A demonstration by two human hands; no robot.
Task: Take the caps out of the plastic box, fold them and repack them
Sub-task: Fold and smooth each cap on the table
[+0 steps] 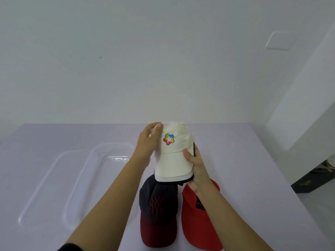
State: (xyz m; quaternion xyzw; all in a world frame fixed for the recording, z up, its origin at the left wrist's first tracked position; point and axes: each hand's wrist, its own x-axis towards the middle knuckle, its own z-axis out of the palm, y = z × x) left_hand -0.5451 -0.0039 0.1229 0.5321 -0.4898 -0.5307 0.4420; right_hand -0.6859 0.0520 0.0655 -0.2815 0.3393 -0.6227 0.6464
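White cap [172,156] is held above the table [253,160]: left hand [148,142] curls round the crown at 10 o'clock, right hand [196,165] pinches the brim at 4. Press the crown's back in flat, keeping the brim steady.

I saw: white cap [172,156] aloft | navy-maroon cap [157,214], red cap [197,220] flat near desk's front edge | plastic box [87,187] empty, left

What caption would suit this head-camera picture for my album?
Left hand and right hand hold a white cap; a navy-and-maroon cap and red cap lie beside a clear plastic box.
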